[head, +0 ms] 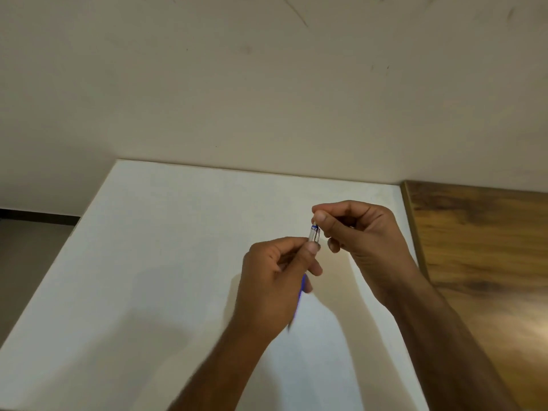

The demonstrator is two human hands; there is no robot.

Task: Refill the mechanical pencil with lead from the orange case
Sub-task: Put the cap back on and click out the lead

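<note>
Both my hands work at the top end of the pencil, above the white table [166, 262].

My left hand [275, 280] curls round the blue-and-clear plastic mechanical pencil [313, 234] and holds it upright and steady — its top end points away from me. My right hand [364, 235] pinches that top end with thumb and forefinger, probably the cap — whether it goes off or on I cannot tell. The orange case is not visible.

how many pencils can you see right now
1: a blue mechanical pencil, gripped by the left hand above the white table, its top end pinched by the right hand. Hands hide most of it.
</note>
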